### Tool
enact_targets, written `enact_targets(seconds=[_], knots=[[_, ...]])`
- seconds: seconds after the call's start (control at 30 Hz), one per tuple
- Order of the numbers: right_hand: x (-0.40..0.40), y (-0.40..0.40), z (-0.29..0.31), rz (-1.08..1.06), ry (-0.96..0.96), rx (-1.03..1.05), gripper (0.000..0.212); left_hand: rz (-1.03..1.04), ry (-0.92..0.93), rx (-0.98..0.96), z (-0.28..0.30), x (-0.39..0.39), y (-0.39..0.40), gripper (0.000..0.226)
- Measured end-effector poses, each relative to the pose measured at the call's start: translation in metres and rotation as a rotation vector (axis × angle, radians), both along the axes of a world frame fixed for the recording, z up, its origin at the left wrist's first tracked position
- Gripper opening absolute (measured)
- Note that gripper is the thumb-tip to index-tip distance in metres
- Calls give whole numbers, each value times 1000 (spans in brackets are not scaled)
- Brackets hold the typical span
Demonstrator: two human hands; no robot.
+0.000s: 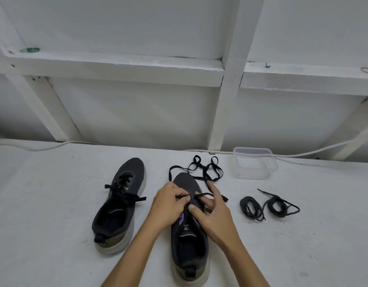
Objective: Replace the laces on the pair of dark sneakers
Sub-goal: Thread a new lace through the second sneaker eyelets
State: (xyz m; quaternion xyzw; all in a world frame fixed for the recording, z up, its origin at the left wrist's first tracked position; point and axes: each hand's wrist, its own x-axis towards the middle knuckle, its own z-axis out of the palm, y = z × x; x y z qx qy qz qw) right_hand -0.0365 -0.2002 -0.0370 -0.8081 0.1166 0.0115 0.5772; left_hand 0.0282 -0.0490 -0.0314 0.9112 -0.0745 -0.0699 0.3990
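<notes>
Both hands, left [168,206] and right [212,212], each kept a pinching grip on the flat lace [199,196] while threading the second sneaker [189,241]; the next eyelet likely awaited.

- The left sneaker [119,206] lies on the table [44,224], left of the right sneaker [188,230]
- Both hands, left hand [168,206] and right hand [212,212], rest on the right sneaker
- A loose flat lace [203,169] lies beyond its toe
- Two coiled laces [268,206] lie to the right
- A plastic container [254,162] stands far right, behind the coils
</notes>
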Motion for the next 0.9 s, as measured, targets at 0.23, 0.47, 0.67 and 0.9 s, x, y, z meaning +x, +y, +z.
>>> enact_targets(seconds=[0.23, 0.47, 0.67, 0.9], knots=[[0, 2, 0, -28, 40, 7, 48, 25, -65, 11, -1, -6, -5, 8], [-3, -3, -5, 9, 4, -3, 34, -62, -24, 24, 6, 1, 1, 9], [-12, -1, 8, 109, 60, -108, 38, -110, 17, -18, 9, 0, 4, 9], [-7, 6, 13, 112, 50, -161, 22, -103, -22, -28, 7, -5, 7, 10]])
